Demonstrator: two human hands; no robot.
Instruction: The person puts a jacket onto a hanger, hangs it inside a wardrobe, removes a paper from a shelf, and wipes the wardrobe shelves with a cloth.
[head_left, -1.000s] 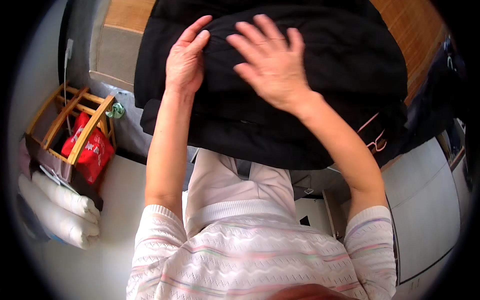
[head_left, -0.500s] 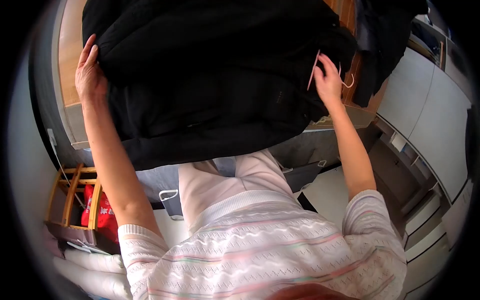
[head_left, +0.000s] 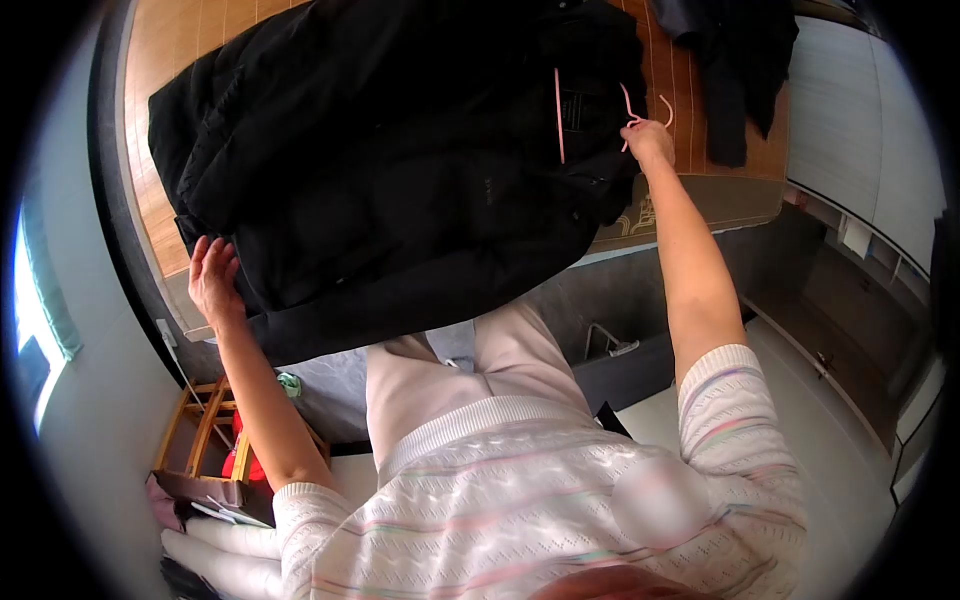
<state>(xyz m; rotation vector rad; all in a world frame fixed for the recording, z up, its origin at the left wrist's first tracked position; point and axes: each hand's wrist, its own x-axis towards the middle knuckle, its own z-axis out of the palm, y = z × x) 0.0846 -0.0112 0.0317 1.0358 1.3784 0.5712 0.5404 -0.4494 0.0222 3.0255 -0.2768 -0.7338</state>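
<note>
One black jacket (head_left: 380, 190), likely soft, bulky and floppy, lies on a brown mat (head_left: 688, 130), best held by the pink hanger (head_left: 559, 115) the right hand (head_left: 652, 145) pinches, the left hand (head_left: 214, 288) loosely open at its edge.

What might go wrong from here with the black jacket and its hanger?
The right hand has the pink hanger only by its hook end, so pulling there might slide it out of the open collar. The near side of the black jacket overhangs the edge of the brown mat, so its weight could drag it off. The left hand is at the hem, and its grip looks light, so that end might slip.
</note>
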